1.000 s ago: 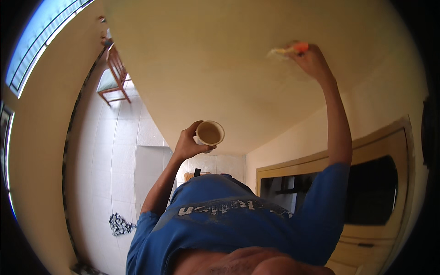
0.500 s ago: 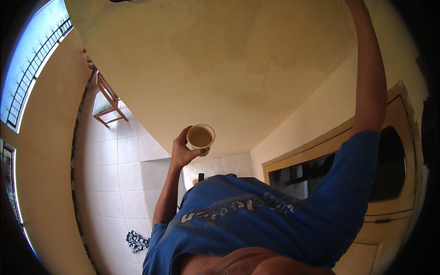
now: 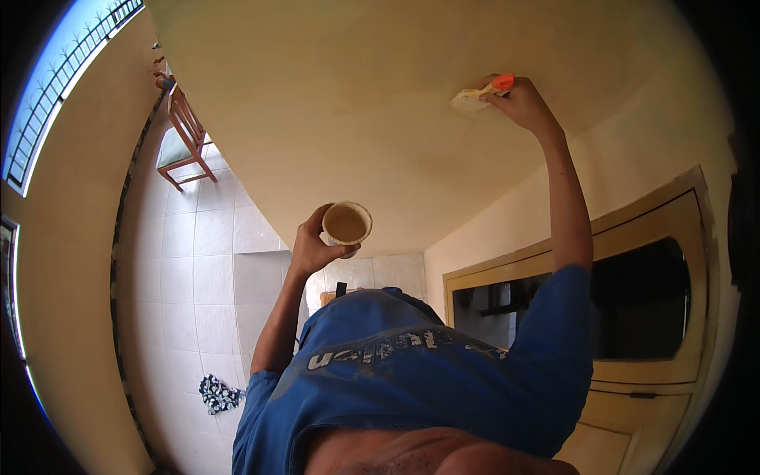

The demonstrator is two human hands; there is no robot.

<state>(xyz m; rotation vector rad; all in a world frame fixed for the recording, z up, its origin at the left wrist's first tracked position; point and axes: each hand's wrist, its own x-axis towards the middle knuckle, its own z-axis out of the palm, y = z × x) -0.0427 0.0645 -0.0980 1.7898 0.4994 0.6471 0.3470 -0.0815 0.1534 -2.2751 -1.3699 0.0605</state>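
My left hand is wrapped round a small cup with a crusted, pale rim. The cup is held in front of my chest, and beige liquid that looks like paint fills part of it. Up and to the right, my right hand grips a paintbrush by its handle, which has an orange end. Its wide, pale bristle end lies against the yellowish wall. The wall shows uneven, slightly darker patches around the brush.
A wooden chair with a pale seat stands on the tiled floor at the left. A black-and-white patterned cloth lies on the tiles. To my right is a yellow-framed door with dark panes. A barred opening is at far left.
My right hand has come down from beyond the upper edge into view, with the paintbrush on the wall. My left hand holds the cup in nearly the same place. The view has shifted slightly.
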